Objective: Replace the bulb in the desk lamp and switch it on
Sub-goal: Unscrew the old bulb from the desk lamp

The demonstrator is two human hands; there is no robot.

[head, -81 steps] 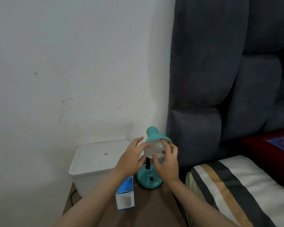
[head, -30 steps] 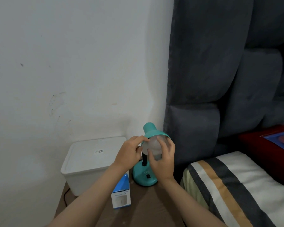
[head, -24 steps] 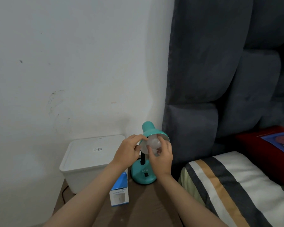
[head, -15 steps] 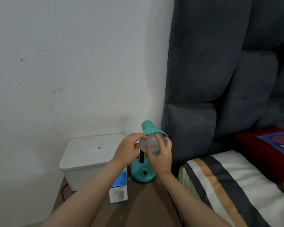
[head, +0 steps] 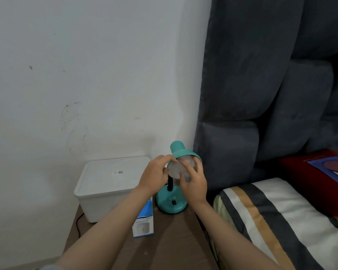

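White wall (head: 86,75) behind, scuffed with dark marks at left centre; grey padded headboard (head: 261,84) filling the right. Brown wooden surface (head: 174,240) wedged between wall and bed, seen from above. Striped pillow (head: 281,221) on the bed at near right, red cushion (head: 320,182) just beyond it.

On the surface, far left: white lidded plastic bin (head: 107,184), small label on the lid. Dark cable (head: 77,224) trailing down at its near-left corner. Blue and white bulb box (head: 143,223) standing upright nearer in, partly hidden by the left forearm.

Teal desk lamp (head: 172,201) at the far right of the surface, just beside the headboard. Round base with a black switch on the near face, short black neck, shade tilted toward the camera. Lamp unlit.

Frosted white bulb (head: 177,169) sitting in the mouth of the shade; whether seated in the socket cannot be told.

Left hand (head: 156,176) at the left rim of the shade, fingers (head: 169,157) curled over and pinching the rim edge. Right hand (head: 193,182) cupped around the bulb from the near right, fingers spread and clasped on the glass, thumb across its lower face. Both forearms bare, reaching in from the near edge.
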